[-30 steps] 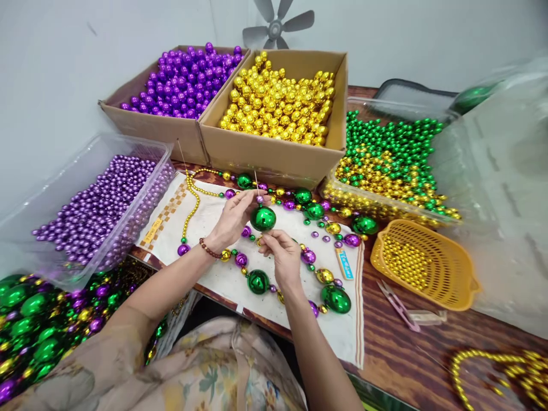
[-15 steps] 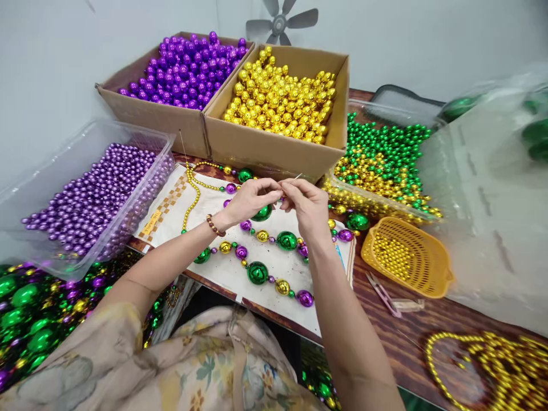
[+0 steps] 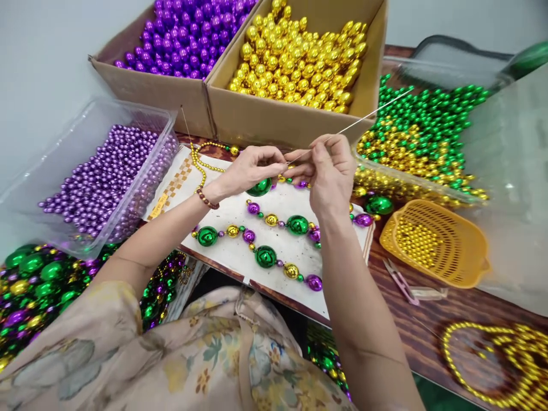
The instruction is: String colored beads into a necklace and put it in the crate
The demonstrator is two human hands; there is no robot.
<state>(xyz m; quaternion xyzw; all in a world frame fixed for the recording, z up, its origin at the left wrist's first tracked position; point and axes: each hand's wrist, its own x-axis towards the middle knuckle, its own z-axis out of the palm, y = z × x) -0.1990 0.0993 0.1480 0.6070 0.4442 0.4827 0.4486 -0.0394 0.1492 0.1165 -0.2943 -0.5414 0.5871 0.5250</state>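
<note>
My left hand [image 3: 250, 169] is pinched just above a large green bead [image 3: 259, 187] on the bead string. Facing it, my right hand [image 3: 329, 171] pinches a long thin needle [image 3: 363, 118] that slants up to the right over the green and gold beads. The fingertips of both hands meet over a white cloth [image 3: 240, 211]. On the cloth lies a strand of green, gold and purple beads [image 3: 265, 257] in loops.
Cardboard boxes of purple balls [image 3: 184, 34] and gold balls [image 3: 295, 57] stand behind. A clear tub of small purple beads [image 3: 98, 182] is left, a tray of green and gold beads [image 3: 423, 137] right, an orange basket [image 3: 432, 242] beside it. Finished strands [image 3: 38, 285] pile at lower left.
The large green bead has gone down the string from my lifted hands to the cloth. My right hand came up to meet my left and now draws the needle out to the right.
</note>
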